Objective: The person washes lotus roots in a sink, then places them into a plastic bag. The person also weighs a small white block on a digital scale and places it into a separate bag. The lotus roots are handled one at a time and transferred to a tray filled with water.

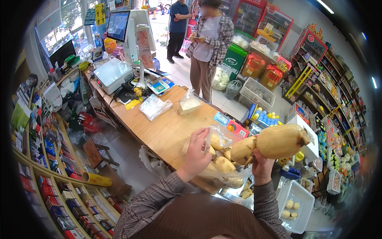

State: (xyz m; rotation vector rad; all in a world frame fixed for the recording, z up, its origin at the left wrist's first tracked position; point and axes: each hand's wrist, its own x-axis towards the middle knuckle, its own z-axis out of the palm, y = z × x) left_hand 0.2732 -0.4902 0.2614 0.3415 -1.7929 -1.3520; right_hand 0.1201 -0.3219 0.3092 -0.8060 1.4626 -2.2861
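My right hand [262, 167] grips a lotus root [279, 142] of at least two thick segments, held above the right end of the wooden counter [152, 128]. Under it lies a clear plastic bag [209, 174] with several pale lotus root pieces [223, 164] in it. My left hand [197, 154] is at the bag's left rim, fingers curled, with thin plastic between thumb and fingers. Farther along the counter are a bagged white block [189, 104] and a stack of clear plastic bags [155, 107].
A white scale [113, 74] and a screen [118, 25] stand at the counter's far left. Beyond the counter are a person in a checked shirt [209, 44] and another person with folded arms [179, 27]. A white tub [298, 203] with pale round pieces is at lower right.
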